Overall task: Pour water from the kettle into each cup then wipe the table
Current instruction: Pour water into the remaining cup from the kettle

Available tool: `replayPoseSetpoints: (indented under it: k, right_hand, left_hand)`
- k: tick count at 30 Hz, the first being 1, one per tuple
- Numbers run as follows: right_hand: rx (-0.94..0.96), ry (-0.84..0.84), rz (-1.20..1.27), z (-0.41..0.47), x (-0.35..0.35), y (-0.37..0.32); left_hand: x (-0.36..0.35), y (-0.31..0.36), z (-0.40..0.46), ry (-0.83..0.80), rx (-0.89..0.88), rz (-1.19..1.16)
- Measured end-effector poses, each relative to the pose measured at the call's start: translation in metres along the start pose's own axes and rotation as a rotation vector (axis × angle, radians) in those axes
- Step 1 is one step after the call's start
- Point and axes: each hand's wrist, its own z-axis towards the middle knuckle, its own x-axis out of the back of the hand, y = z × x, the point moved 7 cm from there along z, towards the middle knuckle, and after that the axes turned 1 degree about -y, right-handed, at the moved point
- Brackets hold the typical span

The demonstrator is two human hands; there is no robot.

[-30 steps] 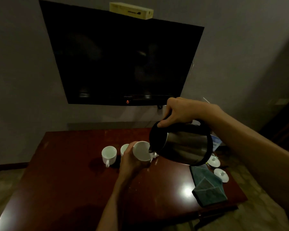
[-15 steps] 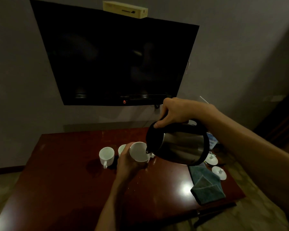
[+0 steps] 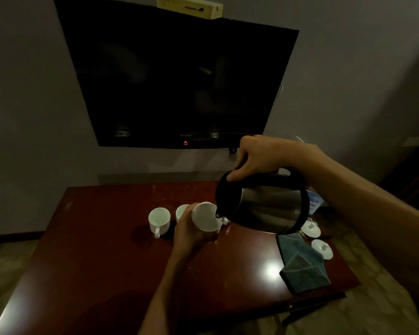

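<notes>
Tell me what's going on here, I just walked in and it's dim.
A person is pouring from a kettle into a cup. The right hand grips the kettle's handle and tips it, spout at the cup's rim. The left hand holds that cup tilted toward the spout, above the table. Two more cups stand just left of it. A folded cloth lies unused near the table's right edge, beside two small white lids. Whether water is flowing is too dark to tell.

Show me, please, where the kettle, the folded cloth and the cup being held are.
kettle (image 3: 269, 209), head view, steel body.
folded cloth (image 3: 301, 264), head view, its middle fold.
held cup (image 3: 205, 217), head view, inner wall.
</notes>
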Motion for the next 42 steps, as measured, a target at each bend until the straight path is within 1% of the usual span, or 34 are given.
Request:
replayPoseSetpoints:
  k: [14, 33, 42]
  right_hand:
    - [-0.018, -0.024, -0.031, 0.003, -0.005, 0.004]
    - [-0.046, -0.046, -0.076, 0.007, -0.011, 0.005]
    - [-0.051, -0.050, -0.057, 0.009, -0.014, 0.005]
  left_hand:
    - [-0.002, -0.004, -0.003, -0.038, 0.033, 0.036]
    - [-0.007, -0.002, -0.010, -0.045, 0.110, -0.020]
    - [-0.007, -0.008, -0.012, -0.047, 0.130, -0.025]
